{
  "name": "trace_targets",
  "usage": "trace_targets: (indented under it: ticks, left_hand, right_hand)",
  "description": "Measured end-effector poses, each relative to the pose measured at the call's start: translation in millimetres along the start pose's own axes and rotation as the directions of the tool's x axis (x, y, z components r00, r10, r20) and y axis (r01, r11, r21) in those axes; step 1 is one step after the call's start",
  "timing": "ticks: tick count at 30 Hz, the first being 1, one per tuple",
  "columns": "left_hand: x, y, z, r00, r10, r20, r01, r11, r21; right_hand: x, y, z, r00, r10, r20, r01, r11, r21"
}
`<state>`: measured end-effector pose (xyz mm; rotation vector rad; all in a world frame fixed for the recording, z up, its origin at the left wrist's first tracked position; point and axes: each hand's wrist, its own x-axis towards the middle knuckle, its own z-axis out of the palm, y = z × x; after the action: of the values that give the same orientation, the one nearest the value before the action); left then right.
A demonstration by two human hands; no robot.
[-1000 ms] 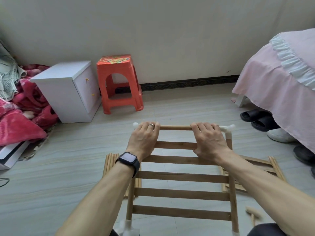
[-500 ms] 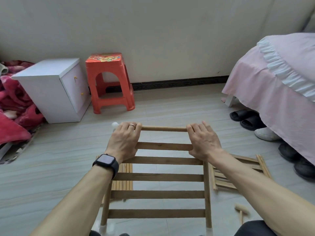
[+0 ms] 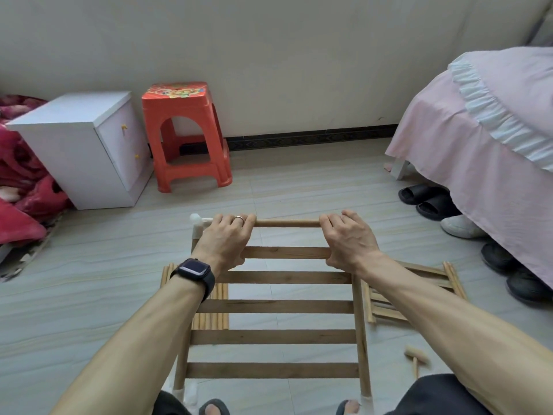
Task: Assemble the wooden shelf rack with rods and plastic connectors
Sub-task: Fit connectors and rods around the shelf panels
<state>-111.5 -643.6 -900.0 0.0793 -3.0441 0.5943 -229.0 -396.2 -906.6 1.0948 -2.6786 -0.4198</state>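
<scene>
The rack [image 3: 275, 307] stands tilted in the near middle of the floor [image 3: 299, 187], straight before the person, with 5 slats [image 3: 273, 336] running across between 2 side posts. Its top rod [image 3: 287, 223] lies at the far edge, and both hands grasp it there. The left hand [image 3: 227, 238] curls its fingers over the rod's left part, its thumb down by the first slat, just right of a white connector [image 3: 196, 220] at the top left corner. The right hand [image 3: 348, 238] curls over the rod's right part in the same way; what lies under it at that corner cannot be told. A watch [image 3: 196, 272] sits on the left wrist. Behind the rack on the left, loose rods [image 3: 220, 307] lie side by side on the floor; on the right lies a second slatted panel [image 3: 419, 292], and nearer, a small wooden mallet [image 3: 416, 356]. Farther off stand a red stool [image 3: 184, 136] and a white cabinet [image 3: 77, 145] by the wall, with a red blanket [image 3: 18, 181] at far left. A pink-covered bed [image 3: 478, 145] fills the right, with black slippers [image 3: 425, 199] at its foot.
</scene>
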Motion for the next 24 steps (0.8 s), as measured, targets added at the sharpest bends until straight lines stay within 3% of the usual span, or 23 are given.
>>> trace_targets:
  ticks: [7, 13, 17, 24]
  left_hand:
    - [4.7, 2.1, 2.9, 0.999, -0.04, 0.012, 0.04, 0.999, -0.008]
    - [31.5, 8.2, -2.0, 0.996, -0.042, -0.083, 0.046, 0.998, 0.04]
    - [57.0, 4.1, 11.9, 0.993, -0.057, -0.102, 0.057, 0.998, -0.003]
    - [100.4, 20.1, 75.3, 1.0, -0.03, -0.009, 0.029, 0.997, -0.067]
  right_hand:
    - [5.4, -11.8, -2.9, 0.999, 0.048, -0.012, -0.048, 0.998, -0.03]
    - [11.5, -37.5, -8.0, 0.99, -0.029, -0.141, 0.076, 0.938, 0.337]
    - [5.1, -38.7, 19.9, 0.967, -0.226, -0.122, 0.247, 0.947, 0.207]
    - [12.4, -42.7, 100.9, 0.99, -0.143, 0.019, 0.135, 0.967, 0.214]
